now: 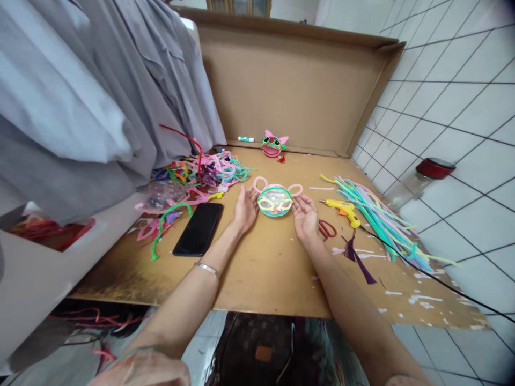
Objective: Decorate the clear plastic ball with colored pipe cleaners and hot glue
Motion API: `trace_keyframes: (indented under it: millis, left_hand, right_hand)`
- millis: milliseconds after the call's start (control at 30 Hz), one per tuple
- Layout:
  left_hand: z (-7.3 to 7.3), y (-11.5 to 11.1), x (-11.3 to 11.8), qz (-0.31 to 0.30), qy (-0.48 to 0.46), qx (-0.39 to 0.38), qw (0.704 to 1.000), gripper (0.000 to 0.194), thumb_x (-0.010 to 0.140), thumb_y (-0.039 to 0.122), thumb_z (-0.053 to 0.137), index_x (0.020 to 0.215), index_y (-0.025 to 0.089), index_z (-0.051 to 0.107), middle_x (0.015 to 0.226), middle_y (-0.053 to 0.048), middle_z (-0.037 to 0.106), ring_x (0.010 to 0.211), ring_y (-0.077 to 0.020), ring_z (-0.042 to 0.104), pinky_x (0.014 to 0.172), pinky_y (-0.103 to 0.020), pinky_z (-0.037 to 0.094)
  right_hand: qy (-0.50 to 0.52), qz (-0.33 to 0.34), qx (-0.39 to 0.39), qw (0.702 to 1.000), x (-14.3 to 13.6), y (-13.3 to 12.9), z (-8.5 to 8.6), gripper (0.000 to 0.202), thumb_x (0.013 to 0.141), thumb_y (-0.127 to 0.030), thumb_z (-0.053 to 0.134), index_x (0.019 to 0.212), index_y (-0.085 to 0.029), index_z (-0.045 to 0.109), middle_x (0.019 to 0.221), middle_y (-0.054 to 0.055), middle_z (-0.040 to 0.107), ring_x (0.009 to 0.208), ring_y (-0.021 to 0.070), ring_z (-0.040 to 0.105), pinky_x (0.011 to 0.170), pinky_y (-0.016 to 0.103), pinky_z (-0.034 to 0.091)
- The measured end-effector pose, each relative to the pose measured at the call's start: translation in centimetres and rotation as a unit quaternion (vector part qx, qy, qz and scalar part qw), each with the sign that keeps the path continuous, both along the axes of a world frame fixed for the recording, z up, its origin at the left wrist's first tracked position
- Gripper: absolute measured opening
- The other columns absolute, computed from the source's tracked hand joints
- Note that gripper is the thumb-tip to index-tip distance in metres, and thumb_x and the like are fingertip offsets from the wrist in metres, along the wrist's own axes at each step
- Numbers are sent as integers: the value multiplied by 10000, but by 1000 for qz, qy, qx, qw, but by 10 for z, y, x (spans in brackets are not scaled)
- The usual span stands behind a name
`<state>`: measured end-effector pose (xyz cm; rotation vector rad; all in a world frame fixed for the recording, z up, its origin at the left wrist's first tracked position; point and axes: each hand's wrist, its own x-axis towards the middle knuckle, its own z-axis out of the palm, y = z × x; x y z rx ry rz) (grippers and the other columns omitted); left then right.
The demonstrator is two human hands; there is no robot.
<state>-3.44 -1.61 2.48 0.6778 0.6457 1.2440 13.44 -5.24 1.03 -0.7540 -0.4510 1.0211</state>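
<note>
Between my hands, above the middle of the table, is a round pipe-cleaner animal face (274, 200). It has a green rim, pink loop ears, two pale-yellow eye loops and a clear plastic body. My left hand (245, 208) holds its left side, palm turned inward. On the opposite side, my right hand (306, 215) grips the rim near the right ear. Some fingertips are hidden behind the piece. Red-handled scissors (328, 229) lie just right of my right hand, partly hidden. A yellow glue gun (343, 210) rests farther right, its black cord running off the table.
A black phone (198, 229) lies left of my left forearm. Tangled pipe cleaners (213, 170) pile at back left, straight ones (374, 220) at right. A purple tassel (358, 258) lies nearby. A finished-looking animal head (272, 145) and glue stick (245, 139) stand by the cardboard panel (281, 80).
</note>
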Motion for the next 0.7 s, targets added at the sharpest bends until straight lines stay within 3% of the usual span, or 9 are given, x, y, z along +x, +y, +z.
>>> trace_keyframes:
  millis: [267, 467, 567, 700]
  left_hand:
    - [-4, 7, -7, 39, -20, -26, 999, 607, 976, 626, 241, 1229, 203, 595, 1207, -111, 688, 1145, -199, 645, 961, -300, 492]
    - [-5, 13, -13, 78, -57, -70, 993, 616, 959, 651, 254, 1190, 200, 604, 1261, -144, 664, 1117, -207, 649, 948, -322, 485]
    - [-7, 15, -14, 113, -21, -56, 992, 510, 950, 612, 345, 1062, 200, 624, 1134, -121, 702, 977, -178, 677, 855, -299, 502]
    - [-10, 15, -14, 192, 82, -22, 978, 247, 870, 430, 576, 836, 185, 571, 760, -19, 650, 679, -110, 617, 659, -220, 454]
  right_hand:
    - [-5, -42, -42, 998, 11, 4, -1, 184, 708, -177, 549, 883, -232, 541, 852, -13, 706, 862, 134, 704, 929, 330, 501]
    - [-133, -118, -72, 981, 15, 7, -7, 136, 728, -293, 539, 844, -226, 519, 788, -12, 694, 748, 134, 686, 791, 306, 531]
    - [-182, -145, -73, 970, 15, 6, -10, 141, 763, -351, 526, 825, -228, 493, 677, -40, 624, 616, 118, 611, 654, 256, 494]
    - [-280, -179, -58, 941, 16, 0, -14, 216, 852, -449, 433, 807, -239, 456, 554, -92, 435, 488, 108, 448, 524, 222, 378]
